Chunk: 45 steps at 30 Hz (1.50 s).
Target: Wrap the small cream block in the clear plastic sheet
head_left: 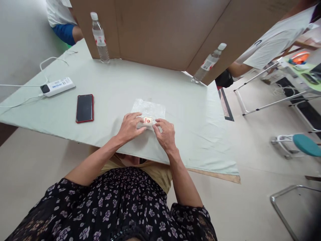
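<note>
Bench under a pale green cloth, with a brown cardboard screen standing along its far side. Far left, behind the screen's corner, part of a seated person.

On the cloth, from the left:
- white power strip with cables
- red-cased phone, face up
- upright water bottle against the screen
- second bottle at the screen's right end

Beyond that, a person in a white shirt. Right of the bench, a teal stool on the pale floor.

Clear plastic bag lies flat near the bench's front edge, centre. A small red-and-cream label sits at its near edge.

Left hand: grip clenched on the label's left end. Right hand: grip pinching the right end. The label lies directly between both grips, and the bag spreads away beyond the fingertips.
</note>
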Tool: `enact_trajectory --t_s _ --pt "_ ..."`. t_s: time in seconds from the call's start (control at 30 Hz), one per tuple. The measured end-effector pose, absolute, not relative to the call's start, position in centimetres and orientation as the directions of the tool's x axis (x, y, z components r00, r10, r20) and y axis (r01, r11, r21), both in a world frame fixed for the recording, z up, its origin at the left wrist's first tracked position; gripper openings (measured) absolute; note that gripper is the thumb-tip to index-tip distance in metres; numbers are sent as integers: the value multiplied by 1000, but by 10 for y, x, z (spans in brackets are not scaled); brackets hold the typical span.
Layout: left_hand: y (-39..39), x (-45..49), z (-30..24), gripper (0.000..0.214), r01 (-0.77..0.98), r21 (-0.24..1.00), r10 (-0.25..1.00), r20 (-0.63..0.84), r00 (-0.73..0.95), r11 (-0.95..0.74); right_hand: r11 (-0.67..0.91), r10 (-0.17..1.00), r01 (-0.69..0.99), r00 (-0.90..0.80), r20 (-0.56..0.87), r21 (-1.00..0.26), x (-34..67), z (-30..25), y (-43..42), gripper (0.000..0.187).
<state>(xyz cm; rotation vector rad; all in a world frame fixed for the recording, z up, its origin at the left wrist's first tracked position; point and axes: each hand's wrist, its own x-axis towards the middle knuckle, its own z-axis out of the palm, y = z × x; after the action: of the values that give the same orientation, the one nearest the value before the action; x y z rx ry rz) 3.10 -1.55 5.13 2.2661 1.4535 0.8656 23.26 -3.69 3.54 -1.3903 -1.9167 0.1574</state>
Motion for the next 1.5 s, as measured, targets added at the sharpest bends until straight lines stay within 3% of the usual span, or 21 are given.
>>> enact_trajectory --t_s 0.07,0.13,0.27,0.5,0.7,0.8,0.9,0.97,1.1,1.27,1.5 --pt "-3 38 54 6 633 699 943 229 243 -333 357 895 719 -82 437 -596 232 36 -22 15" --pt "8 44 53 10 547 817 979 98 180 -182 299 928 640 -22 372 -708 230 32 -10 16" --pt "20 50 46 15 456 887 991 16 134 -75 182 973 452 44 226 -873 226 22 3 19" --pt "21 52 37 13 388 920 995 13 95 -49 134 974 381 119 193 -915 223 16 -1 23" --pt "15 52 41 12 384 923 995 -8 100 -31 125 981 402 87 174 -907 226 14 -3 23" --pt "14 51 44 13 388 922 996 -26 88 -10 182 960 539 85 268 -822 229 21 -9 23" --pt "15 52 46 13 396 918 994 -54 99 10 280 859 767 67 507 -577 229 35 -23 23" --pt "17 53 46 13 407 913 992 -56 111 6 344 815 842 -47 577 -416 226 42 -33 22" --pt "20 49 47 15 418 909 991 -50 123 -6 478 828 839 -330 454 -261 213 41 -41 23" --pt "17 24 50 16 468 883 972 -91 216 -22 471 850 861 -384 362 -193 208 34 -38 26" --pt "14 -4 48 37 638 747 982 -172 -81 184 464 848 881 -412 335 -92 205 36 -30 25"
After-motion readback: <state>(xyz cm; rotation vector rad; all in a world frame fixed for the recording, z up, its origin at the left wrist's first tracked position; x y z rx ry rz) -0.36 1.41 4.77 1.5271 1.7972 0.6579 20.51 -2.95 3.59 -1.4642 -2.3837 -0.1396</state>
